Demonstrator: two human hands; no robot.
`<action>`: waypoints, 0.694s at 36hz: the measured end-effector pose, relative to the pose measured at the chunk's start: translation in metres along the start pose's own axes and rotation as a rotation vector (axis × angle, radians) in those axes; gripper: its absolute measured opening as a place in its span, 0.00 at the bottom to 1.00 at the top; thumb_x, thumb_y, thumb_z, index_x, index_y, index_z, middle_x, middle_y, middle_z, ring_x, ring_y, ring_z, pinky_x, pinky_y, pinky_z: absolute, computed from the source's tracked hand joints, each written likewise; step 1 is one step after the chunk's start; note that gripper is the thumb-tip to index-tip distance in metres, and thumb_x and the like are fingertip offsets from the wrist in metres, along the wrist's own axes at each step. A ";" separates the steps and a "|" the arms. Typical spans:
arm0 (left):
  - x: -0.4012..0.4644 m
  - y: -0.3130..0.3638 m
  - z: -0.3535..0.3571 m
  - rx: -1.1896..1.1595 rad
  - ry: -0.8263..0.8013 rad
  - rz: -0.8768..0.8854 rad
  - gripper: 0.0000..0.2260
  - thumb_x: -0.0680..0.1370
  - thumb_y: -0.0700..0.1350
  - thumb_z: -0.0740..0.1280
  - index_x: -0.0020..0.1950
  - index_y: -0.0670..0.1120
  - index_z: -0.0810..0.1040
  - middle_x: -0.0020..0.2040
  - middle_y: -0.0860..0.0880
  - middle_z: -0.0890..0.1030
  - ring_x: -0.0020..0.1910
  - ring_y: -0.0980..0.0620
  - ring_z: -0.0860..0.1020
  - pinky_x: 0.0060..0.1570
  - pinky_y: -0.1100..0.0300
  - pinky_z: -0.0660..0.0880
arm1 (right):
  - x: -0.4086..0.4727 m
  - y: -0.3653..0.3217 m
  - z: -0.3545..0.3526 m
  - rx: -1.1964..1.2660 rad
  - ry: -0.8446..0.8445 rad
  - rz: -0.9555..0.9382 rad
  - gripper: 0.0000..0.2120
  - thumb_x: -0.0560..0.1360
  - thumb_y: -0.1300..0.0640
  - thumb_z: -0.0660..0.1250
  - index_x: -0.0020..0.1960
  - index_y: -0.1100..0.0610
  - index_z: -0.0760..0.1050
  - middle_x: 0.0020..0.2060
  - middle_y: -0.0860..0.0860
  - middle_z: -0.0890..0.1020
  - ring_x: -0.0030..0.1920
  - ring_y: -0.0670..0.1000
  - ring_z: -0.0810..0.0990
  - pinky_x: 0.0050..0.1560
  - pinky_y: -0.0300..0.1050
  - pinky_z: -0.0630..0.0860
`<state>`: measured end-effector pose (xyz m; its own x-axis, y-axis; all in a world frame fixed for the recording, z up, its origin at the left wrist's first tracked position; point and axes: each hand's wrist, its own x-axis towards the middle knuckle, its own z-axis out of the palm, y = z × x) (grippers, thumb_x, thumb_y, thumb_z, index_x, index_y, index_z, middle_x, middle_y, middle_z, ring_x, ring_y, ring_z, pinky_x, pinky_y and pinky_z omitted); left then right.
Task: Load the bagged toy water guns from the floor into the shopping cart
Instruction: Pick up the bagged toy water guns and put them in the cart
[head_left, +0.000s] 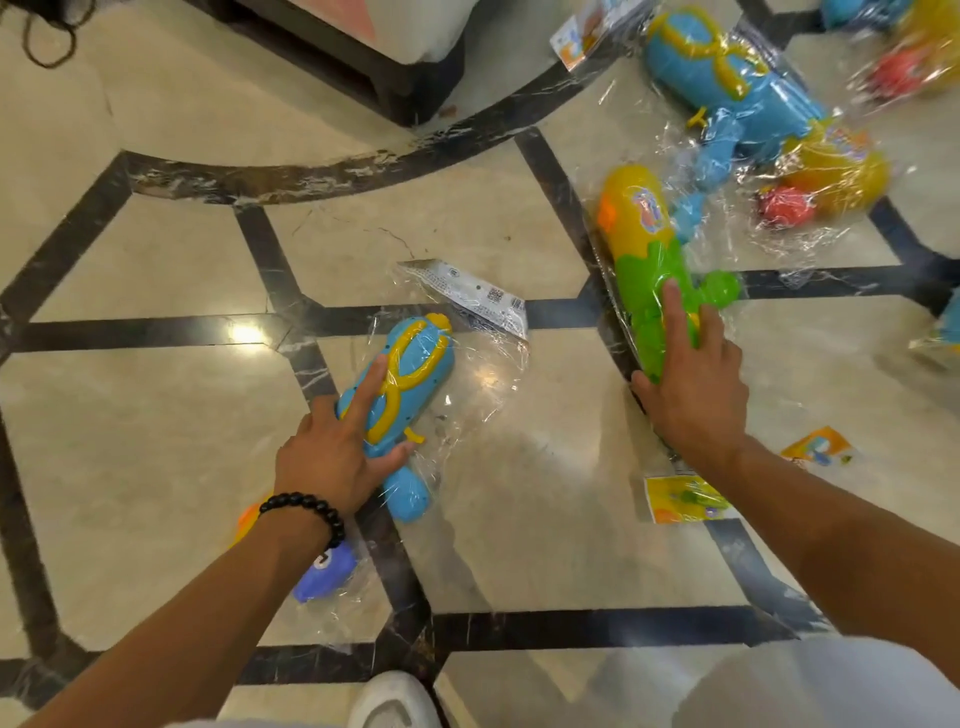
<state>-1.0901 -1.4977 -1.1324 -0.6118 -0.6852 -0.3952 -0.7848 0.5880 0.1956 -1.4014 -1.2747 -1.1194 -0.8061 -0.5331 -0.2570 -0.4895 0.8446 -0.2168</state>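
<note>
QR code on bag header card (483, 299), print illegible

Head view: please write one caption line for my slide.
Left hand grips a bagged blue water gun; right hand grips a green-yellow one on the floor.
</note>
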 end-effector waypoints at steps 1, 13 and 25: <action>0.002 -0.001 0.000 -0.017 -0.009 -0.006 0.46 0.72 0.73 0.65 0.76 0.74 0.33 0.59 0.44 0.71 0.51 0.42 0.78 0.44 0.48 0.80 | 0.000 -0.001 -0.001 -0.004 -0.003 0.002 0.53 0.75 0.50 0.76 0.83 0.38 0.39 0.80 0.60 0.57 0.70 0.73 0.67 0.58 0.69 0.76; 0.005 0.019 -0.039 -0.015 0.015 0.039 0.44 0.72 0.74 0.63 0.75 0.75 0.32 0.56 0.47 0.71 0.48 0.45 0.78 0.42 0.50 0.81 | -0.019 -0.004 -0.038 -0.006 -0.019 -0.017 0.54 0.75 0.49 0.75 0.82 0.36 0.36 0.80 0.58 0.56 0.67 0.70 0.69 0.54 0.66 0.78; -0.075 0.115 -0.278 -0.019 0.071 0.163 0.45 0.73 0.70 0.67 0.76 0.74 0.35 0.48 0.46 0.69 0.42 0.44 0.77 0.39 0.50 0.80 | -0.113 -0.004 -0.279 0.022 0.008 0.090 0.55 0.75 0.48 0.75 0.81 0.35 0.34 0.81 0.57 0.56 0.66 0.69 0.70 0.53 0.63 0.79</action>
<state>-1.1615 -1.4978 -0.8309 -0.7358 -0.6106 -0.2928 -0.6762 0.6857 0.2694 -1.4013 -1.2040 -0.8271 -0.8491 -0.4548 -0.2687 -0.4076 0.8877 -0.2143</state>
